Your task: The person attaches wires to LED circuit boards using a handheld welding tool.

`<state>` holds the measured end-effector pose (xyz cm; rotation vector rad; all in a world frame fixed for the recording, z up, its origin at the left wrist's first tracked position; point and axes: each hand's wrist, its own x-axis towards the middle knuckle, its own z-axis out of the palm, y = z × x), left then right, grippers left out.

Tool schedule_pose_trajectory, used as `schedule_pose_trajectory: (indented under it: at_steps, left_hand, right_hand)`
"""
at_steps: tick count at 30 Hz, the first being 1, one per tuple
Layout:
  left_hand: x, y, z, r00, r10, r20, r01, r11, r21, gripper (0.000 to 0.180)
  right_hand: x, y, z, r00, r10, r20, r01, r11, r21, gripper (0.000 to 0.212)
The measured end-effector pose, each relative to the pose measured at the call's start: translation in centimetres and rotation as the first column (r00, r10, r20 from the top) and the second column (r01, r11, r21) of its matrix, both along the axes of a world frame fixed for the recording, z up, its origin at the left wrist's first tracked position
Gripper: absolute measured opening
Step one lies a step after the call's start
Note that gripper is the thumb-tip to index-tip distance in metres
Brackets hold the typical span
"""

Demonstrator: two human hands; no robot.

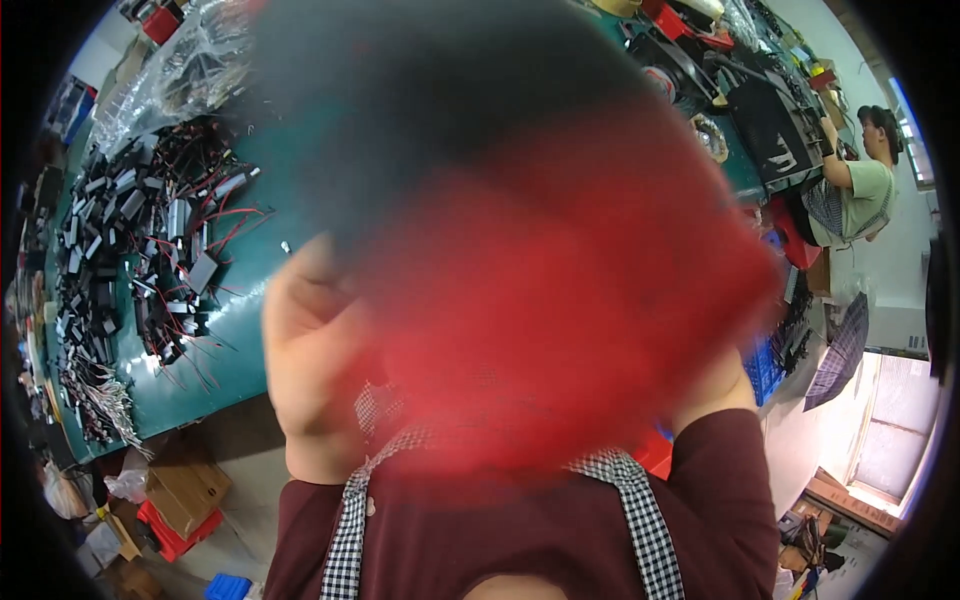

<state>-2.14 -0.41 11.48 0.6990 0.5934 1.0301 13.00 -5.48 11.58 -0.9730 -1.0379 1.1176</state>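
A large red and black thing fills the middle of the head view, very close and smeared by blur, so its kind does not show. Its lower part is red and its upper part dark. At its left edge is my left hand, fingers curled in against it; their tips are partly hidden. My right forearm rises to its lower right edge, and the thing covers my right hand. Behind it lies the green table.
Many small black parts with red wires are heaped at the left of the table, below clear plastic bags. A cardboard box stands on the floor at lower left. Another person works at the far right beside black equipment.
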Motion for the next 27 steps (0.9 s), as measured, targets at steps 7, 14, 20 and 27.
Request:
schedule_pose_trajectory:
  at_steps: [7,14,20,27]
  left_hand:
    - [-4.0,1.3,-5.6,0.935,-0.351,-0.052,0.354,0.930,0.095,0.018]
    - [-3.0,-0.1,-8.9,0.831,-0.555,-0.033,0.555,0.832,-0.017,0.014]
    - [-2.3,-0.3,-9.4,0.831,-0.557,-0.015,0.554,0.829,-0.068,0.015]
    - [-1.9,-1.0,-8.9,0.876,-0.480,-0.044,0.479,0.877,-0.022,0.016]
  right_hand:
    - [-2.5,3.3,-1.9,0.964,0.054,0.261,-0.115,0.968,0.224,0.090]
    - [-1.7,-1.2,-6.7,0.986,-0.046,0.158,0.050,0.998,-0.022,0.099]
    - [-1.1,-2.4,-8.7,0.997,-0.077,-0.009,0.073,0.972,-0.223,0.100]
    - [-0.5,-3.2,-9.3,0.978,-0.102,0.184,0.118,0.990,-0.076,0.099]
